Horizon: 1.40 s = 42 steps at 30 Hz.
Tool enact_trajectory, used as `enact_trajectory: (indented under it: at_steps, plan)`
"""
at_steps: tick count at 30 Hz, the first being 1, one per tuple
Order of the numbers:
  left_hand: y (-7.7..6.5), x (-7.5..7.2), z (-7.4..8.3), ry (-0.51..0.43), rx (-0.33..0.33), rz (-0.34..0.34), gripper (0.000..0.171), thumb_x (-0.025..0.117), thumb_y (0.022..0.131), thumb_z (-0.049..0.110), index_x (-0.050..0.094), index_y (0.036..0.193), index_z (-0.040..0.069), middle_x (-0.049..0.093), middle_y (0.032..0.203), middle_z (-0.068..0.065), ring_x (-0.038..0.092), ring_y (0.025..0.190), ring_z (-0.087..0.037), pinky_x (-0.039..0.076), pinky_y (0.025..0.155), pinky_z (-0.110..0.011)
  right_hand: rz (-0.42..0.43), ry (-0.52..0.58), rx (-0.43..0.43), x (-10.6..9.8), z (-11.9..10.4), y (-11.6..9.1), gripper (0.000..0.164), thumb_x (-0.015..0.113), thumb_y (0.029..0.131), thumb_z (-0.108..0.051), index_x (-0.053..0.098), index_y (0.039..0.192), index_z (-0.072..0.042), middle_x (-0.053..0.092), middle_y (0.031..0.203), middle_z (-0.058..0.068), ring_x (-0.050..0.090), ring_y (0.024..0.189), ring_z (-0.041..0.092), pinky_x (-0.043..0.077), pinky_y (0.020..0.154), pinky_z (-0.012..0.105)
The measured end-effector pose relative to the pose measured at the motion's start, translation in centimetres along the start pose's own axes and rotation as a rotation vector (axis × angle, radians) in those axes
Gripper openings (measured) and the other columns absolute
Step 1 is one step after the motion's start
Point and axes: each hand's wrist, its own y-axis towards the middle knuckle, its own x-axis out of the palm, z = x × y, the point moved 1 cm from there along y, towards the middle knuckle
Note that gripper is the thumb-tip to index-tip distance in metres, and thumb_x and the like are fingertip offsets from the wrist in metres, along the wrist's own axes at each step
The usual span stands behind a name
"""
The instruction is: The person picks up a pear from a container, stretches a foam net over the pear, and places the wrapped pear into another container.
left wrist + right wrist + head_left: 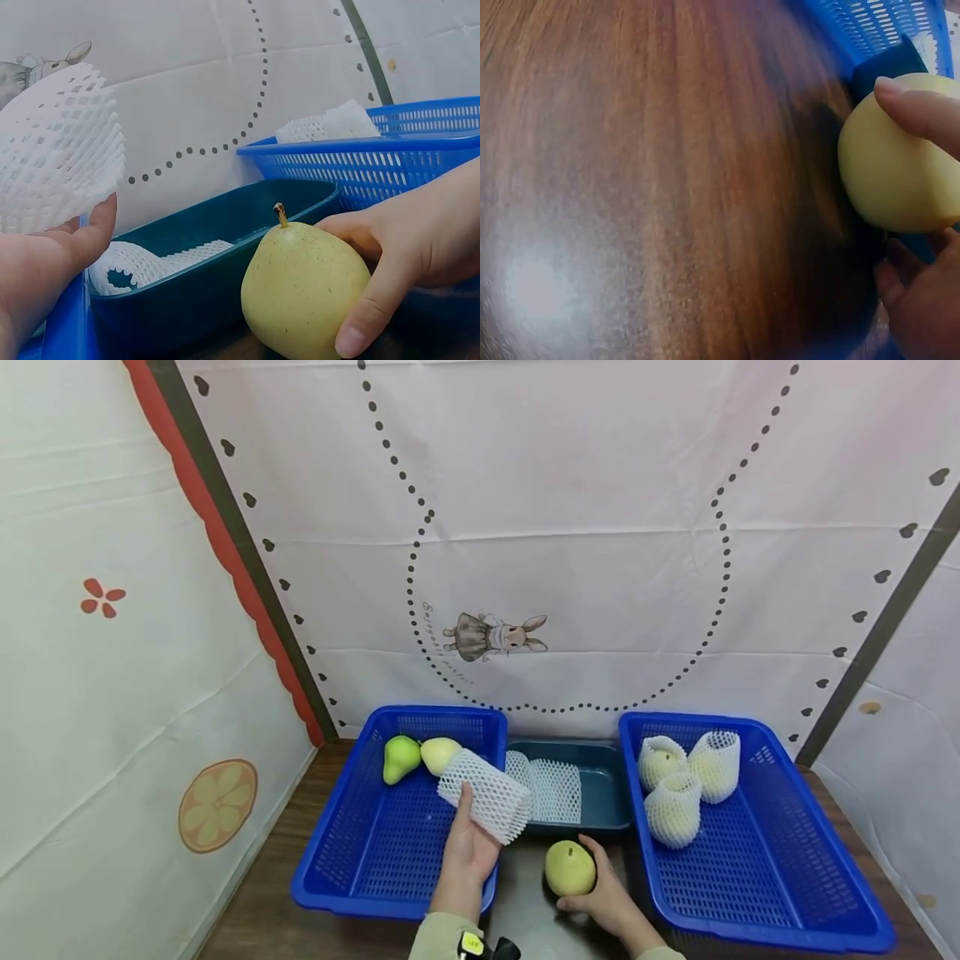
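Observation:
My left hand (pixel 471 853) holds a white foam fruit net (pixel 486 793) over the right side of the left blue basket. The thumb lies against the mesh, while the other fingers are mostly hidden behind it. A round yellow-green pear (pixel 570 868) with a short brown stem sits in the grip of my right hand (pixel 606 893), in front of the dark teal tray. In the left wrist view the pear (pixel 300 292) stands stem up, with the right thumb along its near side. The right wrist view shows the pear (pixel 900 161) from its other side, between thumb and fingers.
The left blue basket (pixel 397 906) contains a green pear (pixel 401 758) and a paler yellow one (pixel 439 755). More foam nets (pixel 557 791) lie in the teal tray (pixel 606 785). Three net-wrapped fruits (pixel 673 810) stand in the right blue basket (pixel 772 935). The table (pixel 645 180) is brown wood.

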Motion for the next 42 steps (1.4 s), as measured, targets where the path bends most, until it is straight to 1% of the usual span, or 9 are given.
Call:
enact_trajectory:
  at_steps: [6, 10, 17, 20, 24, 28, 33, 38, 42]
  plan:
    - [-0.1, -0.1, 0.1, 0.023, 0.014, 0.017, 0.064, 0.039, 0.098, 0.041, 0.01, 0.148, 0.014, 0.041, 0.135, -0.003, 0.04, 0.125, -0.019, 0.027, 0.105, -0.039, 0.002, 0.009, -0.046, 0.6, 0.6, 0.0, 0.095, 0.087, 0.053, -0.003, 0.034, 0.132, -0.004, 0.046, 0.124, 0.023, 0.047, 0.108, 0.034, 0.035, 0.089, 0.048]
    - [-0.3, -0.2, 0.1, 0.038, 0.01, 0.031, 0.063, 0.038, 0.098, 0.041, 0.011, 0.148, 0.013, 0.046, 0.131, -0.002, 0.042, 0.122, -0.018, 0.028, 0.105, -0.039, -0.012, 0.108, -0.026, 0.7, 0.2, -0.4, 0.089, 0.085, 0.058, -0.005, 0.037, 0.133, -0.008, 0.042, 0.127, 0.019, 0.047, 0.104, 0.028, 0.039, 0.083, 0.04]
    - [-0.3, -0.2, 0.2, 0.037, 0.022, 0.01, 0.061, 0.038, 0.099, 0.039, 0.011, 0.147, 0.012, 0.05, 0.126, -0.001, 0.046, 0.119, -0.016, 0.032, 0.102, -0.036, -0.05, 0.358, -0.031, -0.1, -4.3, -0.9, 0.082, 0.078, 0.069, -0.008, 0.035, 0.138, -0.011, 0.037, 0.133, 0.019, 0.046, 0.105, 0.028, 0.043, 0.08, 0.036]
    - [-0.1, -0.2, 0.1, 0.036, 0.041, -0.005, 0.058, 0.036, 0.1, 0.036, 0.011, 0.147, 0.013, 0.051, 0.126, 0.0, 0.047, 0.118, -0.016, 0.033, 0.102, -0.036, -0.059, 0.39, -0.027, -0.2, -5.9, -0.9, 0.079, 0.075, 0.073, -0.011, 0.032, 0.139, -0.01, 0.038, 0.133, 0.02, 0.046, 0.106, 0.029, 0.045, 0.08, 0.035]
    - [0.0, -0.1, -0.1, 0.067, 0.081, -0.018, 0.054, 0.036, 0.101, 0.028, 0.01, 0.147, 0.014, 0.049, 0.129, -0.001, 0.046, 0.12, -0.017, 0.033, 0.102, -0.036, -0.033, 0.368, 0.02, -0.1, -7.0, -0.9, 0.072, 0.07, 0.08, -0.02, 0.028, 0.137, -0.007, 0.039, 0.129, 0.022, 0.047, 0.103, 0.028, 0.046, 0.078, 0.035]
    - [0.0, 0.1, -0.5, 0.16, 0.124, -0.027, 0.058, 0.042, 0.099, 0.017, 0.009, 0.147, 0.014, 0.041, 0.136, -0.005, 0.044, 0.121, -0.019, 0.034, 0.101, -0.035, 0.012, 0.379, 0.067, 0.2, -7.5, -0.9, 0.064, 0.063, 0.086, -0.023, 0.026, 0.135, -0.003, 0.041, 0.123, 0.021, 0.049, 0.089, 0.022, 0.046, 0.068, 0.034]
    - [0.0, 0.4, -1.0, 0.336, 0.157, -0.063, 0.073, 0.058, 0.089, 0.004, 0.011, 0.145, 0.012, 0.04, 0.135, -0.009, 0.046, 0.119, -0.019, 0.037, 0.098, -0.032, 0.041, 0.438, 0.118, 0.4, -8.1, -0.8, 0.057, 0.052, 0.094, -0.033, 0.026, 0.131, 0.002, 0.046, 0.111, 0.017, 0.049, 0.073, 0.018, 0.045, 0.06, 0.032]
    - [-0.1, 0.8, -1.5, 0.489, 0.161, -0.107, 0.074, 0.065, 0.082, 0.001, 0.018, 0.139, 0.005, 0.045, 0.13, -0.012, 0.048, 0.115, -0.018, 0.038, 0.096, -0.03, -0.034, 0.565, 0.16, 0.7, -8.5, -0.6, 0.058, 0.041, 0.096, -0.046, 0.024, 0.129, 0.0, 0.05, 0.096, 0.01, 0.052, 0.07, 0.016, 0.047, 0.059, 0.03]
    - [-0.3, 0.9, -1.7, 0.594, 0.157, -0.194, 0.08, 0.068, 0.081, 0.005, 0.017, 0.142, 0.003, 0.041, 0.135, -0.016, 0.046, 0.117, -0.017, 0.037, 0.096, -0.027, -0.131, 0.731, 0.146, 0.7, -8.8, -0.4, 0.064, 0.034, 0.097, -0.05, 0.019, 0.134, 0.0, 0.052, 0.099, 0.007, 0.057, 0.08, 0.016, 0.049, 0.066, 0.031]
